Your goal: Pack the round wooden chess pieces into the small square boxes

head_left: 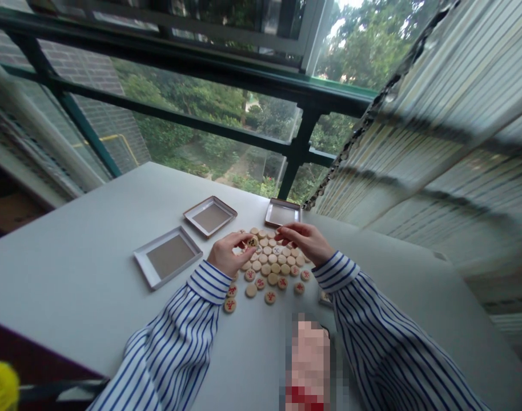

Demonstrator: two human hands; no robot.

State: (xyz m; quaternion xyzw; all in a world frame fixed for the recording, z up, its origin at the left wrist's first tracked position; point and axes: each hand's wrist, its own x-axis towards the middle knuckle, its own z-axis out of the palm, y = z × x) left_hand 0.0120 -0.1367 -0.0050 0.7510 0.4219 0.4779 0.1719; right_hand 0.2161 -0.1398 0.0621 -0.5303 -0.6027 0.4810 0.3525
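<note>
My left hand (230, 252) pinches a Chinese chess piece (252, 242) between thumb and fingers, its dark character facing me. To the right, my right hand (302, 237) hovers above the spread of pieces with thumb and fingertips drawn together. Whether anything sits between those fingertips is too small to make out. Below both hands lie many round wooden Chinese chess pieces (273, 279), several blank side up. Red characters show on the nearer ones, such as a red-marked piece (270, 297) at the front. Part of the spread is hidden behind my hands.
Three shallow trays or lids stand beyond the pieces: a white-rimmed one (147, 272) at left, a brown-edged one (192, 220) behind it, and another (284, 224) at the back. A small box (325, 299) is partly under my right sleeve. A pixelated patch (308, 359) covers the front.
</note>
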